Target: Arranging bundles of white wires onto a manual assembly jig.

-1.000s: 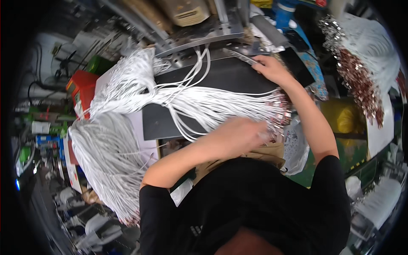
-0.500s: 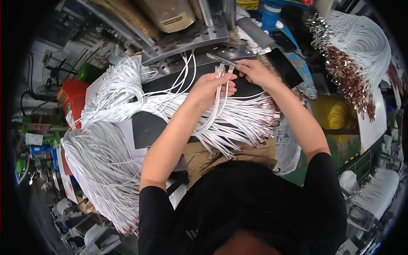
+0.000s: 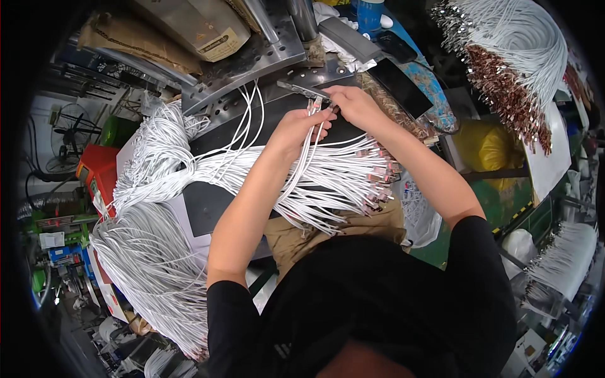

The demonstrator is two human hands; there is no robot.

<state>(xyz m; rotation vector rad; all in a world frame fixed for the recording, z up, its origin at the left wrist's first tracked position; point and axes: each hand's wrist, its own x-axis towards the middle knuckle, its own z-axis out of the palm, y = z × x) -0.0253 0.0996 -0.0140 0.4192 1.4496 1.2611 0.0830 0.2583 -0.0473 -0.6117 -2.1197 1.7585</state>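
Note:
My left hand [image 3: 299, 130] is closed around a few white cables [image 3: 307, 154], whose metal plug ends [image 3: 314, 104] stick up past the fingers. Close against these ends, my right hand [image 3: 354, 107] is pinched shut, and what its fingertips hold is hidden. A narrow metal strip [image 3: 301, 89] reaches left from the right fingertips, beside the plugs. I cannot tell whether that hand grips it. Below both hands, a thick bundle of white cables [image 3: 321, 179] lies fanned out over a black mat [image 3: 205, 208], its plug ends pointing right.
Behind the hands stands a steel press plate [image 3: 252, 75]. More white cables [image 3: 148, 264] hang at the left near a red box [image 3: 99, 170]. A black phone [image 3: 400, 88] lies at the right, beyond it a yellow bag [image 3: 484, 146] and a hanging cable bunch [image 3: 517, 57].
The view has swung, so the scene sits further left. My hands have come closer together, with the right fingertips now right beside the plug ends. The left hand still holds its cables.

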